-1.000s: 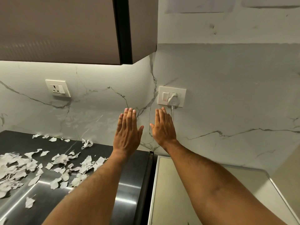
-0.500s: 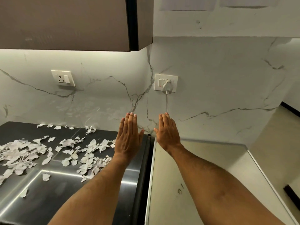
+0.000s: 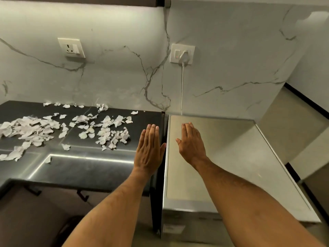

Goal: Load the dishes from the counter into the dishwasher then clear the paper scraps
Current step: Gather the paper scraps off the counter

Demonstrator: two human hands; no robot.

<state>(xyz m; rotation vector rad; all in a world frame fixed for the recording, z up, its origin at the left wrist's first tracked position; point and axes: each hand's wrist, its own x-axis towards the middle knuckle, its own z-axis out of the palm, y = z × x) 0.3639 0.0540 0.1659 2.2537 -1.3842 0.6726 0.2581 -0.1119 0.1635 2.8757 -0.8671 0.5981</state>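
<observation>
Both hands hover flat with fingers straight, gripping nothing: left hand point(image 3: 150, 148) over the dark counter point(image 3: 80, 168), right hand point(image 3: 191, 144) above the steel dishwasher point(image 3: 222, 157). Paper scraps point(image 3: 71, 129) litter the counter's far left; sweeping them together before lifting would likely serve best. No dishes visible.

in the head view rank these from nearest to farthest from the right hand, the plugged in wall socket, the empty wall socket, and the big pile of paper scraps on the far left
1. Plugged-in wall socket, on the wall above the right hand.
2. Empty wall socket, up-left on the wall.
3. Big pile of paper scraps, far left on the counter.
</observation>
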